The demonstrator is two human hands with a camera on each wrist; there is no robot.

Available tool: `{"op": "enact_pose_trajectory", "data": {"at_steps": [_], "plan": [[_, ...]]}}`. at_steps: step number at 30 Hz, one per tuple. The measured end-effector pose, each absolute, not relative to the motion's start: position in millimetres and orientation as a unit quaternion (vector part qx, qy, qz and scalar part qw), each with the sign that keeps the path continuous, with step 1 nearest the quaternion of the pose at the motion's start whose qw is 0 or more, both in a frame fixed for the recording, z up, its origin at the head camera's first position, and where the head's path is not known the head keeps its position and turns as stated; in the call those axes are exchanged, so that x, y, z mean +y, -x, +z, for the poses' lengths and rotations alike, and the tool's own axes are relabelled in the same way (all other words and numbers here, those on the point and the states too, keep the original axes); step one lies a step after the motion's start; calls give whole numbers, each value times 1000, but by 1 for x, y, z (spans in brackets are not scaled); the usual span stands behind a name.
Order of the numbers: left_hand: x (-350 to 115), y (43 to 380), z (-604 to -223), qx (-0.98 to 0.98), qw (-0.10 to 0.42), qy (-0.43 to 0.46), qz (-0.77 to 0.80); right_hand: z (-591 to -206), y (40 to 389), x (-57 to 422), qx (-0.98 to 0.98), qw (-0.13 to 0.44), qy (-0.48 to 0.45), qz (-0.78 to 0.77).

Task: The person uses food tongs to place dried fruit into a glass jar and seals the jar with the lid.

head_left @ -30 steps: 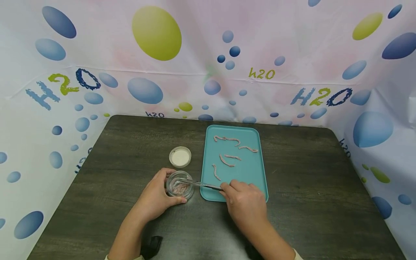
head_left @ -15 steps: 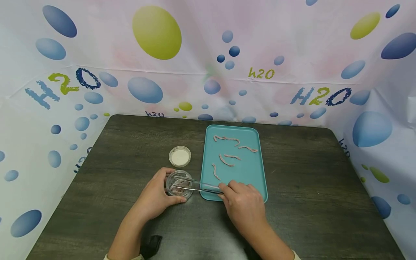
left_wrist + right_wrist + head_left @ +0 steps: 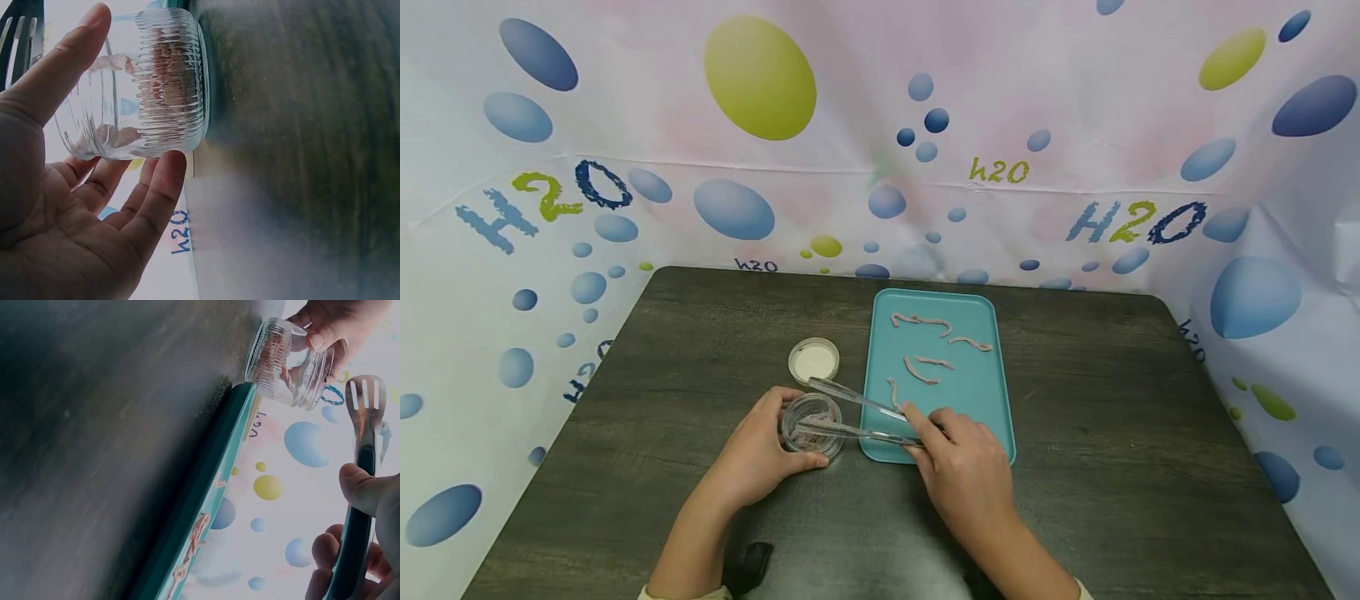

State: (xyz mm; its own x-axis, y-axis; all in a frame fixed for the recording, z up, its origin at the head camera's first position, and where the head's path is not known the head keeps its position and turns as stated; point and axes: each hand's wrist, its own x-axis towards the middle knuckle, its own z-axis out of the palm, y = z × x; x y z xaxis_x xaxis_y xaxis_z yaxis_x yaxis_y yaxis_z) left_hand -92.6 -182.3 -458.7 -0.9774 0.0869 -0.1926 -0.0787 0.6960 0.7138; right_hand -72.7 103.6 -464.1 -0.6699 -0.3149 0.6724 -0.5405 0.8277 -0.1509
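Note:
My left hand (image 3: 752, 458) holds a ribbed glass jar (image 3: 147, 144), thumb on one side and fingers on the other. Pinkish worm-like strips (image 3: 169, 78) lie heaped at the jar's bottom, and one reaches up toward its mouth. In my right hand (image 3: 966, 471) is a pair of metal tongs (image 3: 857, 397) with slotted, fork-like ends and dark grips. Their arms are spread: one end is over the jar's mouth, the other beside the lid. Nothing shows between the tong ends. Several similar strips (image 3: 921, 370) lie apart on a turquoise tray (image 3: 973, 425), beneath and beyond the right hand.
A round lid (image 3: 814, 361) with a pale inside lies just behind the jar. The dark wood-grain table (image 3: 1097, 417) extends on both sides. A patterned sheet (image 3: 820, 192) hangs behind and beside it. A black object (image 3: 754, 567) shows near the left forearm.
The tongs' ends, close together in the jar at first, have spread apart; one arm has swung out of the jar toward the lid. The left hand and jar stay in place.

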Motion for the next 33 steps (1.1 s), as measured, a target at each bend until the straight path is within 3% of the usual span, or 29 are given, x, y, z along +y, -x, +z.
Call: {"op": "enact_pose_trajectory", "data": {"at_steps": [13, 33], "plan": [[-183, 95, -459, 917, 104, -13, 384, -467, 73, 122, -906, 337, -190, 172], [-183, 93, -460, 917, 106, -9, 385, -466, 59, 142, -970, 171, -72, 155]]}}
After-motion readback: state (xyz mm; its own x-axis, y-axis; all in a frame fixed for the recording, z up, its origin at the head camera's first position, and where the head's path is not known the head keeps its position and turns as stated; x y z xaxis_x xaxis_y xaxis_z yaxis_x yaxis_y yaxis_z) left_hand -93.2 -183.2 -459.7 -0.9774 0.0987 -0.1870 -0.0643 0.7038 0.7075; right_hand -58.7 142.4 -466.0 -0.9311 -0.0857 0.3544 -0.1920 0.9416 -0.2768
